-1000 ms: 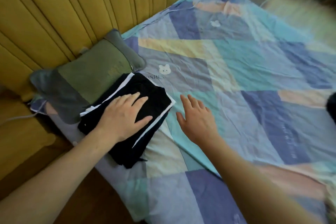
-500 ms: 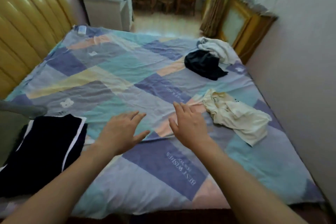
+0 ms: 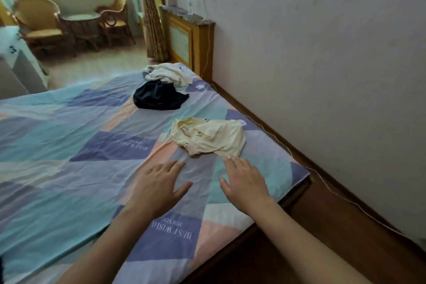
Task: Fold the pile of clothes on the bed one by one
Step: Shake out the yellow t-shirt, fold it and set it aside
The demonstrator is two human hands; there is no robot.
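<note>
Over the patchwork bedsheet (image 3: 57,136), at about seven o'clock from the middle of the bed, the person's left hand (image 3: 159,188) hovers palm down with its fingers spread and nearly straight, holding nothing. Just to its right, at about five o'clock, the right hand (image 3: 244,182) is stretched out the same way, flat and empty, its fingertips (image 3: 227,158) almost at the near hem of the cream shirt (image 3: 207,137), though I cannot tell whether they touch it. That shirt lies crumpled at roughly two o'clock from the hands, close to the wall-side edge of the bed. Farther off, toward twelve o'clock, a dark garment (image 3: 159,98) sits bunched up, and touching it from behind is a whitish heap of clothing (image 3: 168,74) near the far corner. To my eye this is the reach for the next piece: three items are unfolded, and the cream shirt is the nearest. The next move calls for both hands to pinch it, draw it toward the open stretch of sheet in front, and spread it flat before any fold.
</note>
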